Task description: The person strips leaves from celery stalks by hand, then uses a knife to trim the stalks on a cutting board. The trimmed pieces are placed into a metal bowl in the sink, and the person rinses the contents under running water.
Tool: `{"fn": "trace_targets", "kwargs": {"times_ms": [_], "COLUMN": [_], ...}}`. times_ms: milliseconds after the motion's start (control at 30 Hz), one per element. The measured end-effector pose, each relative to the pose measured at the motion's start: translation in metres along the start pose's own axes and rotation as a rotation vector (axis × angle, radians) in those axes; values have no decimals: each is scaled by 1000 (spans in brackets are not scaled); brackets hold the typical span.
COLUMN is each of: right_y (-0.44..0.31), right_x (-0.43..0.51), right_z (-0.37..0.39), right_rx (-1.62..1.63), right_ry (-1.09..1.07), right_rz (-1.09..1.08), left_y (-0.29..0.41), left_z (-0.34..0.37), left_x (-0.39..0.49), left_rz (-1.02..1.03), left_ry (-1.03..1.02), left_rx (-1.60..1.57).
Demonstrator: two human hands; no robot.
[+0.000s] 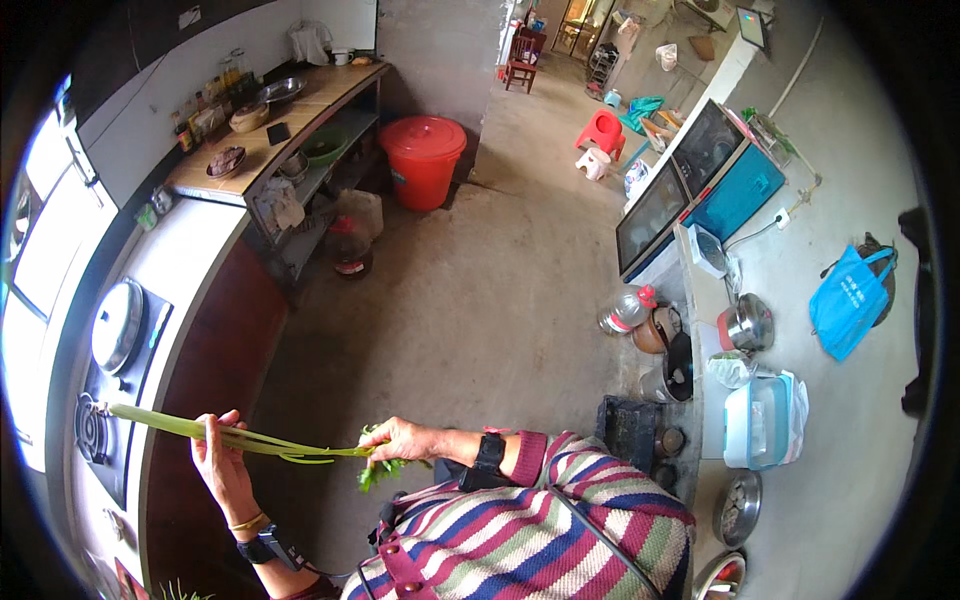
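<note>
A long bunch of green celery [270,444] stretches between my two hands above the floor. My left hand [221,459] is closed around the thick pale stalks, whose base end points left over the counter and gas stove. Near the leafy end, my right hand [397,441] grips the thin stems. Green leaves [384,474] hang below the right hand's fingers. One thin stem stands apart from the rest between the hands.
At left, a white counter [196,229] carries a gas burner [91,429] and a lidded steel pan [118,328]. A lidded red bucket [424,161] stands beyond. On the right ledge are a light-blue plastic tub [757,424] and steel bowls [739,510]; a plastic bottle [626,311] is nearby.
</note>
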State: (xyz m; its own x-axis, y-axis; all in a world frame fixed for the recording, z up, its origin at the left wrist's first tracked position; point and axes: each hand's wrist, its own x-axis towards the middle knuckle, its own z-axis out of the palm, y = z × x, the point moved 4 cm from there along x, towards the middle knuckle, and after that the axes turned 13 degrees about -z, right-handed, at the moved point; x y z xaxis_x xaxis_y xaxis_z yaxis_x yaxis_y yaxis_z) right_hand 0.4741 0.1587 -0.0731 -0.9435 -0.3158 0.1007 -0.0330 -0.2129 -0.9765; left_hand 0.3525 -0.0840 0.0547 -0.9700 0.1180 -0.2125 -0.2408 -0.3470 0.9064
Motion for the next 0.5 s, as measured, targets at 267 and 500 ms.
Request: {"fn": "trace_targets", "kwargs": {"times_ms": [267,500], "right_y": [-61,-140], "right_x": [-51,-151], "right_z": [-151,-338], "right_rx": [162,-631], "right_ry": [47,107], "right_rz": [-10,-85], "left_y": [-26,-100], "left_z": [162,388], "left_x": [12,44], "left_rz": [111,46], "left_ry": [-110,-319], "left_rx": [8,-6]}}
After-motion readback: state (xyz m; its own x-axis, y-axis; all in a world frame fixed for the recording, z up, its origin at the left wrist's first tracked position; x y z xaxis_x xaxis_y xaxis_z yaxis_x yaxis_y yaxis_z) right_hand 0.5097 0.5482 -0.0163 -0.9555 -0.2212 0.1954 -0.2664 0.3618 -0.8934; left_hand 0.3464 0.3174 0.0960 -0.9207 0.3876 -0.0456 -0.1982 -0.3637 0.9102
